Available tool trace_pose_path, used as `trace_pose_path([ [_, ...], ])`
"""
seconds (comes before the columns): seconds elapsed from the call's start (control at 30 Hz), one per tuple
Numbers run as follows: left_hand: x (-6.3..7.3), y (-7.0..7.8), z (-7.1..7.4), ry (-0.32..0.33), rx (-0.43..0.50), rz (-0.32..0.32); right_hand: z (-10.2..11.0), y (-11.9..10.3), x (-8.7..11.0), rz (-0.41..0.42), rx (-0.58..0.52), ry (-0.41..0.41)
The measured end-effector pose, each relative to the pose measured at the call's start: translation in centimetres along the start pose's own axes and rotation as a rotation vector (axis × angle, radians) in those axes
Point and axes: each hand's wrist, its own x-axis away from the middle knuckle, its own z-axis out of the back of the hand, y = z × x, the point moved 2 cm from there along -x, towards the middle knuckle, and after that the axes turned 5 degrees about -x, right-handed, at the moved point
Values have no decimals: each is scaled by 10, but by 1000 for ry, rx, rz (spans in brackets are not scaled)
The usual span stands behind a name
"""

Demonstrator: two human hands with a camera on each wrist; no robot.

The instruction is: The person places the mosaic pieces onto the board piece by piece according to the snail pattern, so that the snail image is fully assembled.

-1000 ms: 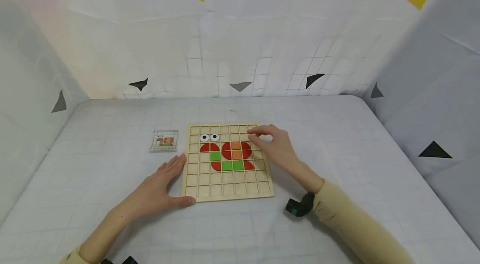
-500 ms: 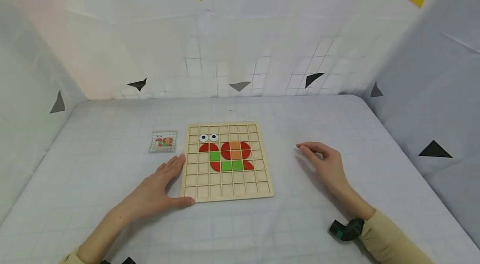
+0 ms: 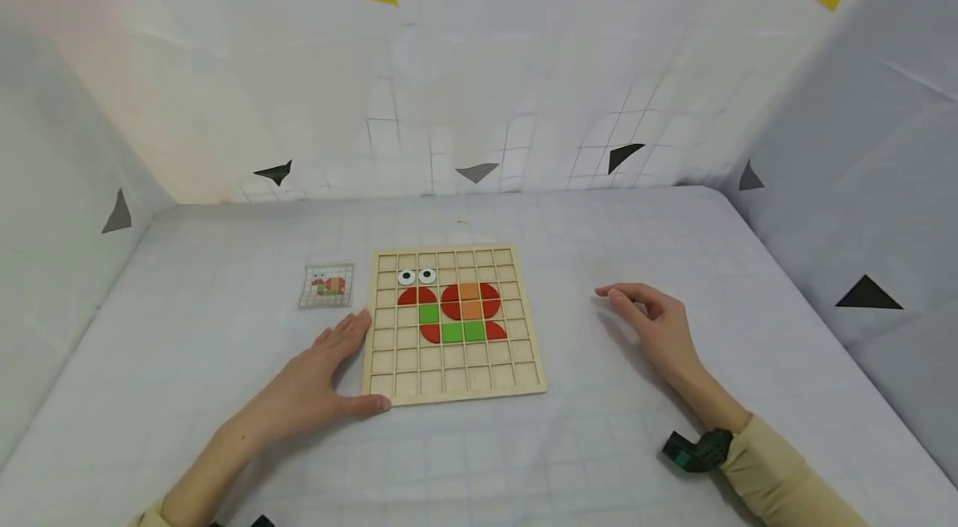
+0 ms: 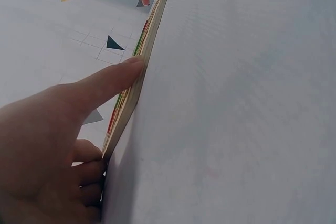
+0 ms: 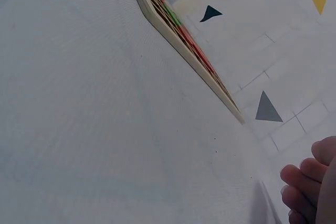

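A square wooden grid board (image 3: 407,384) lies flat on the table. Set in its cells are red rounded pieces, orange squares (image 3: 470,291), green squares (image 3: 452,332) and two round eye pieces (image 3: 407,277), together forming a snail-like figure. My left hand (image 3: 307,381) rests along the board's left side, fingertips at the edge and thumb on the near corner; the left wrist view shows the thumb (image 4: 113,77) against the board's side. Well right of the board, my right hand (image 3: 662,336) holds nothing, its fingers loosely bent just over the table.
A small square card (image 3: 327,286), printed with a similar figure on a grid, lies left of the board. White cloth covers the table (image 3: 479,460) and walls, which carry yellow and dark triangles. A black wrist device (image 3: 699,450) sits on the right wrist.
My right hand has moved from over the board's upper right part to the table on the right, then stayed there. The left hand and board keep their place.
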Motion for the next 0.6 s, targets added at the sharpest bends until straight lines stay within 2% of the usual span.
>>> trace_pose_path([
  [0.23, 1, -1, 3, -6, -4, 14, -6, -1, 1, -27, 21, -3],
  [0.6, 4, -2, 5, 9, 1, 25, -9, -6, 1, 1, 55, 18],
])
